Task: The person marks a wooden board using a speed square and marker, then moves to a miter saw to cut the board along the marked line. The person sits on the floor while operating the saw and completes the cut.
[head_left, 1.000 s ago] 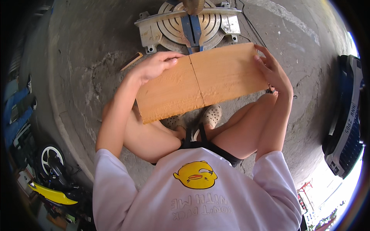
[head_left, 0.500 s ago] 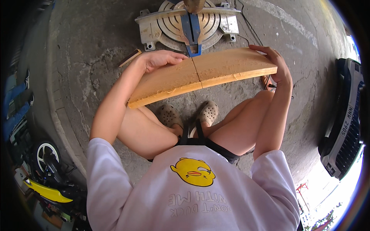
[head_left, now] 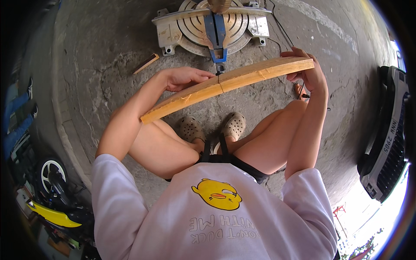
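Observation:
Between my two hands I hold a wooden board (head_left: 260,74), lifted above my knees and tipped so its narrow near edge faces me. A dark line crosses that edge close to the middle. My left hand (head_left: 185,79) grips the far side left of the line, its fingertips partly hidden behind the wood. At the right end, my right hand (head_left: 310,71) wraps round the board with fingers on its far side. Just beyond the board, a miter saw base (head_left: 168,35) with a blue slotted arm (head_left: 215,32) rests on the concrete floor.
A small wood offcut (head_left: 146,63) lies left of the saw, and a black cord (head_left: 284,30) runs to its right. My clogs (head_left: 234,125) stand below the board. A car's front end (head_left: 385,134) is at far right, a yellow motorcycle part (head_left: 54,215) at lower left.
The board has tilted, so its broad top face shows much less and its near edge more. My left hand has dropped slightly toward me; a black knob on the saw now shows.

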`<move>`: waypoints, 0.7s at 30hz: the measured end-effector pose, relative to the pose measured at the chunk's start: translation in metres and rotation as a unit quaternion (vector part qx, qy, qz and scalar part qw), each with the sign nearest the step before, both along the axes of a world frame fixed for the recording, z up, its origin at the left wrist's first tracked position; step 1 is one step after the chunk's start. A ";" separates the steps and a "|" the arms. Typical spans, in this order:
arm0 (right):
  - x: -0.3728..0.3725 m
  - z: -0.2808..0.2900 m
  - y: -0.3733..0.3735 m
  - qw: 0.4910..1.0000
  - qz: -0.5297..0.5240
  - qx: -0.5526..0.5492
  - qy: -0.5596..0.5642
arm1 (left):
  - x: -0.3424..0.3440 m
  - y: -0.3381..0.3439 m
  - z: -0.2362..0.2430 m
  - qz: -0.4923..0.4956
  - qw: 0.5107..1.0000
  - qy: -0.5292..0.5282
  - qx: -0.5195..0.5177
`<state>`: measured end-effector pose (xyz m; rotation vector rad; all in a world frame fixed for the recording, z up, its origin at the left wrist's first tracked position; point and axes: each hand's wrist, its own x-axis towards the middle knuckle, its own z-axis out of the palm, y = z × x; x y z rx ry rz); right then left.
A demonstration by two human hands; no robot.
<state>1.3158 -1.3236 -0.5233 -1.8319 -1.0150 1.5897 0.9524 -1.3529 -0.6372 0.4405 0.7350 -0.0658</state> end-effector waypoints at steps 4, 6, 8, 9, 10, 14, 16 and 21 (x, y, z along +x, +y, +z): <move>0.006 -0.005 0.001 1.000 0.009 -0.016 -0.001 | 0.002 -0.001 0.003 -0.013 1.000 -0.017 0.007; 0.006 -0.007 0.000 1.000 0.011 -0.014 -0.010 | 0.001 -0.002 0.002 -0.015 1.000 -0.024 0.008; 0.007 -0.006 -0.001 1.000 0.018 -0.021 -0.012 | 0.001 -0.003 0.001 -0.011 1.000 -0.028 0.004; 0.006 -0.005 -0.002 0.999 0.021 -0.024 -0.013 | 0.001 -0.003 0.000 -0.014 0.999 -0.027 0.009; 0.007 -0.004 -0.003 1.000 0.018 -0.022 -0.013 | 0.001 -0.003 0.002 -0.018 0.999 -0.027 0.014; 0.006 0.000 -0.009 1.000 0.012 -0.021 -0.009 | 0.002 -0.004 0.004 -0.025 0.999 -0.030 0.017; 0.006 0.001 -0.011 1.000 0.012 -0.021 -0.003 | 0.002 -0.003 0.009 -0.035 0.999 -0.022 0.026; 0.011 0.006 -0.014 0.999 0.025 -0.037 0.015 | 0.003 -0.001 0.011 -0.031 0.995 0.009 0.098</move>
